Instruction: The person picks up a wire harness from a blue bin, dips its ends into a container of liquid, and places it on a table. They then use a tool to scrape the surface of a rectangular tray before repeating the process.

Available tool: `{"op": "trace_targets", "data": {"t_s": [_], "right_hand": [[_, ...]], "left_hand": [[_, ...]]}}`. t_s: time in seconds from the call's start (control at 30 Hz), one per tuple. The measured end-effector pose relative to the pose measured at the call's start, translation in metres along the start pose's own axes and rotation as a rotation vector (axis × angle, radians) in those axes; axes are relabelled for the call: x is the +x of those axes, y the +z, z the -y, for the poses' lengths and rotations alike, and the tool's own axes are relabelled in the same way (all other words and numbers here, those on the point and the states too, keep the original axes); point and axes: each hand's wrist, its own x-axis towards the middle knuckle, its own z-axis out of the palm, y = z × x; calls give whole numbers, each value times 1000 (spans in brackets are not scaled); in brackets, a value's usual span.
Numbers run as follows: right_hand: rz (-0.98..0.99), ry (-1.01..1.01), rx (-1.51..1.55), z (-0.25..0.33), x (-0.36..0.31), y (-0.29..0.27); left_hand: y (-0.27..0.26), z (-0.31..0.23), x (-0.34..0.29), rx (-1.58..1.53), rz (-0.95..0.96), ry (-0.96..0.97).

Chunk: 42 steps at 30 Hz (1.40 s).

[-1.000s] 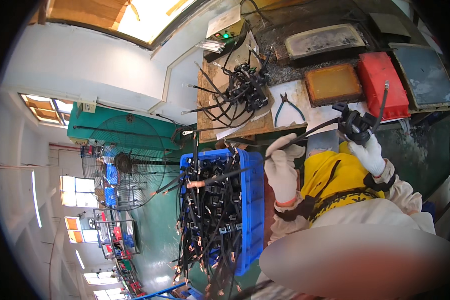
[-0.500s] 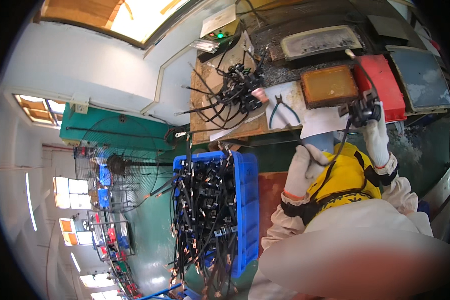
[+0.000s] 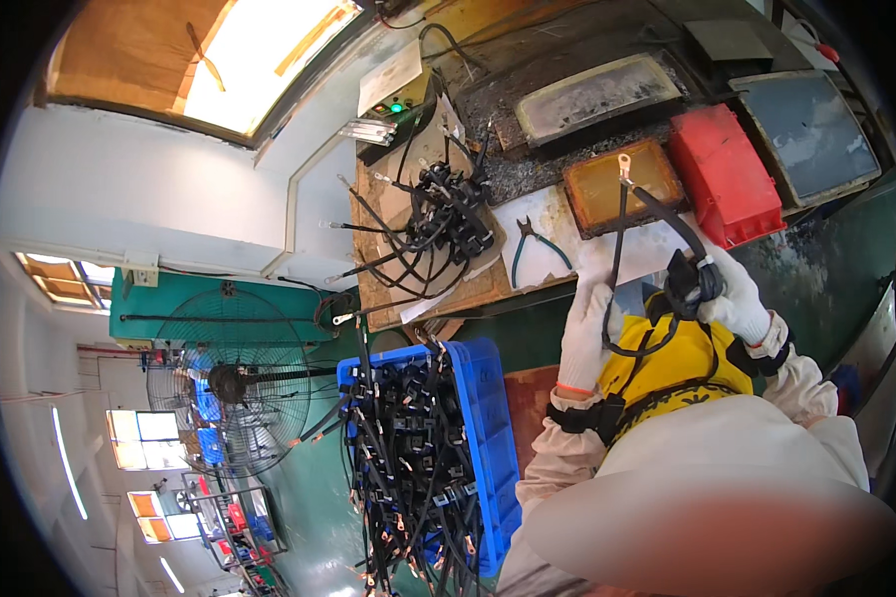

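A black cable assembly (image 3: 659, 202) is held between my two gloved hands above my lap. My right hand (image 3: 739, 300) is closed around its thick black part, where a dark plastic piece shows by the fingers. In my left hand (image 3: 585, 336), the thinner stretch of the cable is gripped, and a loop hangs between the hands. Its copper-coloured ring terminal (image 3: 624, 165) points away from me, seen over the amber tray (image 3: 592, 207). Green-handled pliers (image 3: 540, 245) lie with jaws apart on white paper, left of the tray.
A heap of black cable assemblies (image 3: 453, 214) lies on the bench's left. Below it stands a blue crate (image 3: 490, 438) piled with more cables. A red box (image 3: 724, 174) and a grey panel (image 3: 811, 129) are at right. A wire-guard fan (image 3: 231, 383) stands far left.
My right hand has come down and nearer with the cable's thick part. My left hand has moved up slightly. The ring terminal now shows over the amber tray.
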Motion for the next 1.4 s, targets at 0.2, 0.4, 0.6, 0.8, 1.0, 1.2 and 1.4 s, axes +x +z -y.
{"op": "trace_targets", "data": {"t_s": [0.2, 0.4, 0.6, 0.8, 1.0, 1.2, 1.4], "right_hand": [[-83, 59, -129, -2, 4, -6], [-203, 65, -267, -16, 20, -11], [-173, 180, -93, -19, 28, -14], [-184, 243, -126, -23, 27, -19], [-192, 250, -218, -23, 32, -19], [-193, 260, -252, -25, 32, -20], [-158, 315, -103, -14, 31, -18]], "left_hand": [[4, -6, 14, 47, -107, -10], [7, -24, 14, 129, -26, -92], [9, -22, 22, 155, 2, -129], [13, -17, 29, 180, -32, -171], [8, -8, 32, 203, -38, -140], [10, -9, 32, 214, -64, -151], [8, -7, 32, 218, -46, -157]]}}
